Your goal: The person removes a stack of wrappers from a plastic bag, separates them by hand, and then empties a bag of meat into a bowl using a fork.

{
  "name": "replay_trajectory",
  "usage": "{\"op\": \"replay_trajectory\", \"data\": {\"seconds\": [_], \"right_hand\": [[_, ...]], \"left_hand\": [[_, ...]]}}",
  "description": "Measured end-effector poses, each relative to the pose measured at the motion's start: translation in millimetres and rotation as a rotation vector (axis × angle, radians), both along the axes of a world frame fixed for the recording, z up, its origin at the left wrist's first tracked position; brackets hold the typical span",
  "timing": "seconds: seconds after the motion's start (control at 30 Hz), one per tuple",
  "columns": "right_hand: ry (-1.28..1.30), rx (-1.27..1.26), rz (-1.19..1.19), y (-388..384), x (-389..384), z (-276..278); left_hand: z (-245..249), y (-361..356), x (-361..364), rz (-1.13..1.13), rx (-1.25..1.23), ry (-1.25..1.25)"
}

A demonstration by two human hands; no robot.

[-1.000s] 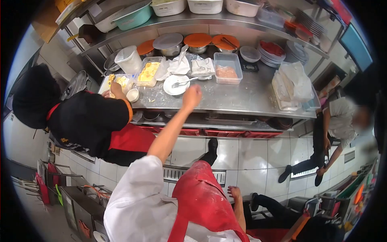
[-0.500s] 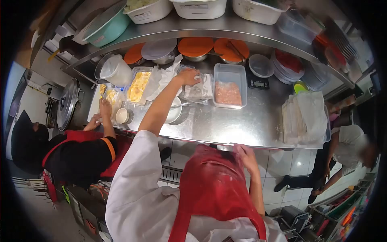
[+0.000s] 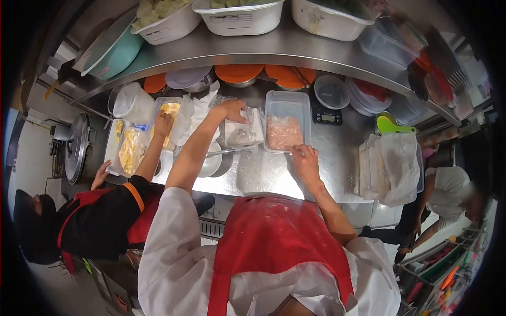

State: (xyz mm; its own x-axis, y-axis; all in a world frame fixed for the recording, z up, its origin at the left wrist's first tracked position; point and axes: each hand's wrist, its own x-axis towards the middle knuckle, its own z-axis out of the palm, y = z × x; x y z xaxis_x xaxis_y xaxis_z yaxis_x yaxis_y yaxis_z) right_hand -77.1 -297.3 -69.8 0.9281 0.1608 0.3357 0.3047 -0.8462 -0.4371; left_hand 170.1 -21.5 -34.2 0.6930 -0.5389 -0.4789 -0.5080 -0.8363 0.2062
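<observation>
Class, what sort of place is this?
Probably a restaurant kitchen: the steel counter bears a tub of pinkish food and a digital scale, with white tubs of greens on the shelf.

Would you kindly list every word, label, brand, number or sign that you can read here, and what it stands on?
No text is readable.
Middle white tub: label too blurred to read.
Left white tub: label too small and blurred.
Scale: any digits on its display too small.
Teal basket: any print on its sticker too small.

Head-worn view, forward-down over the counter [image 3: 258,176]
</observation>
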Motion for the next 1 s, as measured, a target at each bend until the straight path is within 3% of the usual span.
{"op": "replay_trajectory", "data": {"seconds": [0.2,0.3,0.37,0.47,0.6,0.73,0.93,1.0], "right_hand": [[0.035,0.038,-0.126,4.1,-4.2,10.2],[0.031,0.103,-0.189,12.1,-9.2,21.6],[0.004,0.172,-0.222,15.6,-9.3,29.3],[0.055,0.293,-0.305,22.9,-11.2,52.7],[0.087,0.545,-0.237,24.2,-11.1,75.9],[0.243,0.815,-0.154,25.2,-16.7,86.3],[0.444,1.184,-0.160,27.5,-24.3,88.4],[0.466,0.959,-0.166,25.3,-32.8,66.0]], "left_hand": [[-9.0,4.7,7.6,-0.032,0.022,0.066],[14.4,1.9,10.2,0.024,-0.002,0.356],[13.8,7.8,7.3,0.034,-0.076,0.342],[20.2,14.8,-4.0,0.050,-0.263,0.387],[34.6,22.1,-20.2,0.120,-0.493,0.328],[72.6,27.5,-40.9,0.252,-0.647,0.460],[108.9,23.1,-110.8,0.548,-1.342,0.618],[115.8,24.2,-135.0,0.684,-1.505,0.661]]}}
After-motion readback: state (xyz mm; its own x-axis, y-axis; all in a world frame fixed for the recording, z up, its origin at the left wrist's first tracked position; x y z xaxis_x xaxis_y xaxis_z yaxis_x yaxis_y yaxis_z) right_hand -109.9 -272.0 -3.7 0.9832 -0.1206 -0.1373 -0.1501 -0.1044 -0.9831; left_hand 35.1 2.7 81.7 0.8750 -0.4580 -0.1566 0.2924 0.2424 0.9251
